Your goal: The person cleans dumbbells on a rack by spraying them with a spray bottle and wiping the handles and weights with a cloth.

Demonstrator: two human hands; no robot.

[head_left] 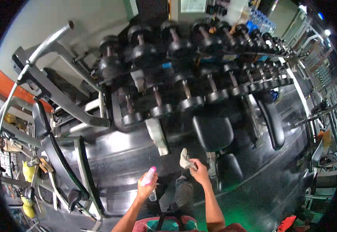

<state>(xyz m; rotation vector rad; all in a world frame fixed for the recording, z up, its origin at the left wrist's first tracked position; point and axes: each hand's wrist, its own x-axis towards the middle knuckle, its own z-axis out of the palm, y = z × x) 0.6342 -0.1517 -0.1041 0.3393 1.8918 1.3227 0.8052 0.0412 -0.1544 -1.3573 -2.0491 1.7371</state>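
My left hand [147,185] is wrapped round a spray bottle with a pink and white head [149,176]; its clear lower part shows below the fingers. To the right, my right hand [200,171] has its fingers closed on a pale, crumpled cloth [193,166]. A whitish shape just left of that cloth overlaps the end of my outstretched leg [183,191]. Both hands are in front of my body, above the dark floor. Ahead of them stands a two-tier rack of black dumbbells [186,89], out of touch of either hand.
A black padded bench [214,133] stands just beyond my right hand, with another pad [271,121] farther right. On the left is a metal frame [56,83] with a long black backrest [62,160]. A pale rack foot [157,135] reaches toward me across the shiny floor.
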